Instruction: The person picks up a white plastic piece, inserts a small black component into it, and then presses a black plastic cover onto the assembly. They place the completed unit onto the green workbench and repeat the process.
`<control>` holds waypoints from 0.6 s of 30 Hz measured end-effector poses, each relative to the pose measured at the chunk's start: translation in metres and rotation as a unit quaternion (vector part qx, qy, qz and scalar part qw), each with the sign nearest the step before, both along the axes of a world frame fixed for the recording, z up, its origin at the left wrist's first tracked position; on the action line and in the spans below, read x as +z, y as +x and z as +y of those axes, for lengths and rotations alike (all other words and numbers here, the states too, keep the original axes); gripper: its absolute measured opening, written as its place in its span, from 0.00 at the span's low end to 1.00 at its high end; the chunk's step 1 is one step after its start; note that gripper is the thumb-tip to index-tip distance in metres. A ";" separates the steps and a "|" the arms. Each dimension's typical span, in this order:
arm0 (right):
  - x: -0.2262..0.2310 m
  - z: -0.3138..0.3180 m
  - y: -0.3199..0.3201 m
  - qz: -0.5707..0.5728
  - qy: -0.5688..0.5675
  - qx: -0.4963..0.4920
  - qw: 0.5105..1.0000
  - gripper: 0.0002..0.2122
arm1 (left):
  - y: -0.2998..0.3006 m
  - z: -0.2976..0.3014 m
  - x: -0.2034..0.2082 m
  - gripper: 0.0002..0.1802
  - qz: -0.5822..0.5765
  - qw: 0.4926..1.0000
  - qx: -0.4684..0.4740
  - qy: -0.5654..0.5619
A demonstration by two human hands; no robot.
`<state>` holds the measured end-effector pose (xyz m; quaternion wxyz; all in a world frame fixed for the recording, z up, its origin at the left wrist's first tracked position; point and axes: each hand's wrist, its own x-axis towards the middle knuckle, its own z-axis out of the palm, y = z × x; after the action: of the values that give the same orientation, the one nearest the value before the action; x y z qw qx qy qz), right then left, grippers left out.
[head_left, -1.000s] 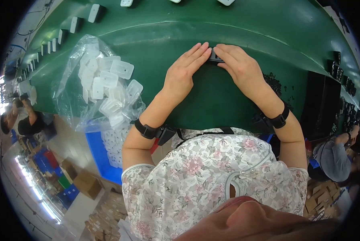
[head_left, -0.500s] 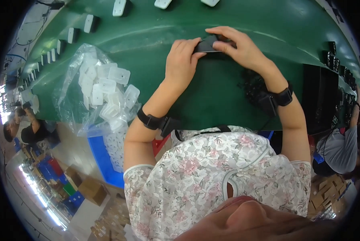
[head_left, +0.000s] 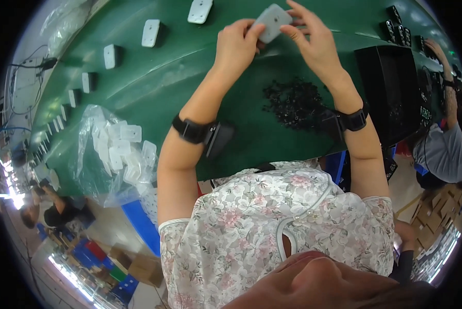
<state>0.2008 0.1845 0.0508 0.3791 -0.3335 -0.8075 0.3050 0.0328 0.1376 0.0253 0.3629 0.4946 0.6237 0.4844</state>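
Over the far part of the green table point(head_left: 205, 98), I hold a white plastic casing point(head_left: 274, 24) with rounded corners and small holes in its face. My left hand point(head_left: 236, 45) is closed on its lower left edge, thumb in front. At the right edge, the thumb and fingertips of my right hand point(head_left: 316, 45) touch the casing, with the index finger raised. Between my forearms and nearer to me lies a loose pile of small black parts point(head_left: 293, 100). Similar white casings, such as one casing point(head_left: 150, 33), stand in a curved row to the left.
A clear plastic bag point(head_left: 87, 149) spills translucent white plates point(head_left: 120, 152) at the left. On the right stands a black bin point(head_left: 365, 77), with several black pieces point(head_left: 396, 31) beyond it. Another person's hand point(head_left: 437, 51) is at the far right. A blue crate point(head_left: 141, 224) sits below the table edge.
Both hands have moved up and away from me. The casing has been turned from its dark side to its white face. The view has shifted, uncovering more of the black parts.
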 end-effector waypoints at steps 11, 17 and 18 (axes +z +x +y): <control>-0.011 -0.052 0.021 -0.155 0.050 0.085 0.983 0.05 | -0.029 0.122 -0.047 0.19 -0.091 0.990 0.018 -0.105; -0.024 -0.061 -0.004 -0.196 0.068 0.166 0.964 0.06 | -0.022 0.106 -0.048 0.23 0.259 0.945 0.185 -0.078; -0.024 -0.063 -0.010 -0.215 0.071 0.173 0.959 0.07 | -0.025 0.104 -0.065 0.24 0.379 0.889 0.254 -0.032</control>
<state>0.1911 0.1210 0.0265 0.1608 -0.2184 -0.9349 0.2290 0.0075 0.2415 -0.0398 -0.0209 0.4533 0.8334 0.3153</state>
